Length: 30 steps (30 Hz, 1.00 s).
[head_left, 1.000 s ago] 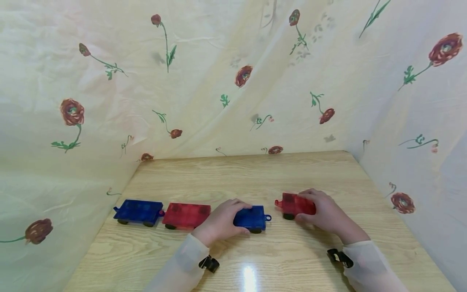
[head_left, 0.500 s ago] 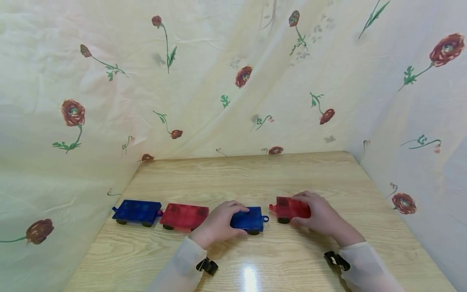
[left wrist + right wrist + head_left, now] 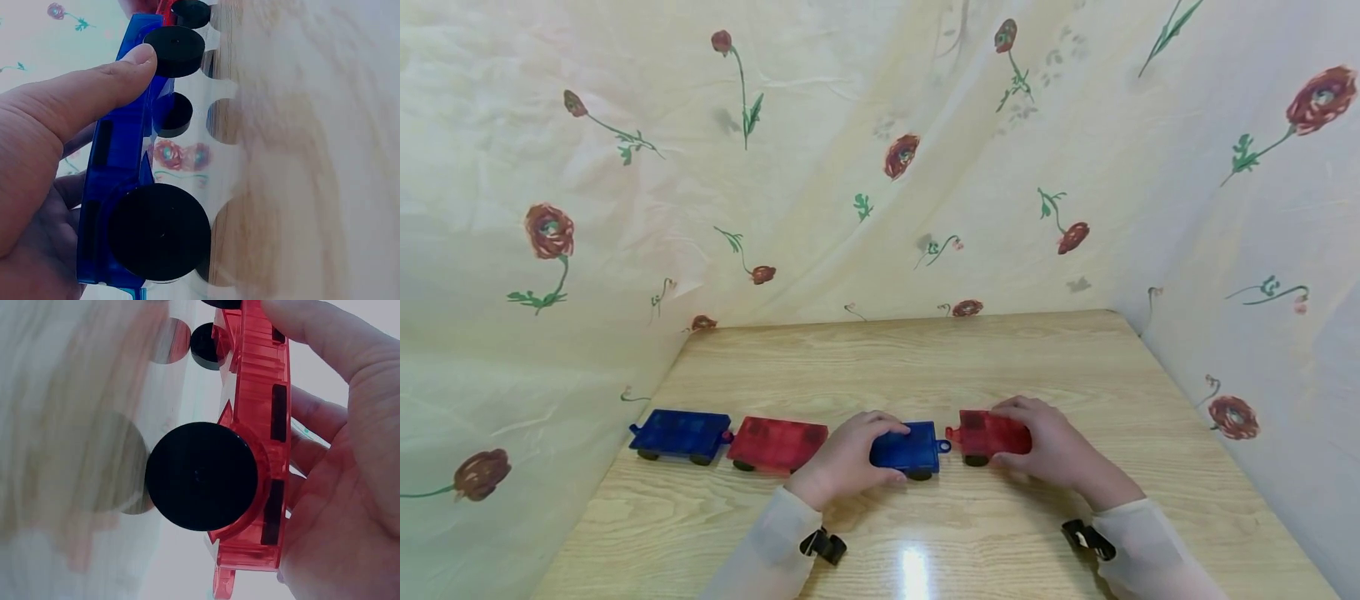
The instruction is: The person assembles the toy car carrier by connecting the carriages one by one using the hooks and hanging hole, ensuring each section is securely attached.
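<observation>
My left hand [image 3: 850,458] grips a translucent blue toy train car [image 3: 912,448] across its top, the thumb on the near side. In the left wrist view that thumb lies along the blue car [image 3: 112,156] by one black wheel. To the right, my right hand [image 3: 1054,446] holds a red toy train car [image 3: 983,432], whose small red hook [image 3: 952,433] sits right by the blue car's ring [image 3: 944,447]; whether they touch I cannot tell. The right wrist view shows the red car [image 3: 253,406] between thumb and fingers, its wheels at the tabletop.
Left of my left hand stand another red car [image 3: 778,443] and another blue car [image 3: 679,433], joined end to end. The wooden table [image 3: 895,367] has a bright glare spot near its front. Flowered cloth [image 3: 820,183] hangs behind and at both sides.
My right hand has brought the red car leftward, narrowing the gap to the held blue car. My left hand and the three cars on the left have shifted only slightly left.
</observation>
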{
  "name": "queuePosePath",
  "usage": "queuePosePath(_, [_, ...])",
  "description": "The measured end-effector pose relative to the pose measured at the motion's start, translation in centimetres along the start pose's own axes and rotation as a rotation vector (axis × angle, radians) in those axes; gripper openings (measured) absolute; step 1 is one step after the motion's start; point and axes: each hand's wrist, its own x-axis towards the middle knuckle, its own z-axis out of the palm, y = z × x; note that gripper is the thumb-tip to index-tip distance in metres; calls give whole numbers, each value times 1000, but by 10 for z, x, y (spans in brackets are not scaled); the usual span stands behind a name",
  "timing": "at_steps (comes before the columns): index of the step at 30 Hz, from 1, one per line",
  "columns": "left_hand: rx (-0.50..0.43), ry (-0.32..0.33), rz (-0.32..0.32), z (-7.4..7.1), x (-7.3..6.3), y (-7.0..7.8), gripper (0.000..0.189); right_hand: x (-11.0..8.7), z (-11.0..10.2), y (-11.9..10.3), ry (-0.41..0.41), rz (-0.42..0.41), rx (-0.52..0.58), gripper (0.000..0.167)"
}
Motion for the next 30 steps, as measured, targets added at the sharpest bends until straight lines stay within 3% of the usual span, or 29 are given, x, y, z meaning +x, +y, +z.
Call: queuePosePath(30, [-72, 9, 21, -4, -1, -6, 66, -1, 3, -10, -19, -36, -15, 61])
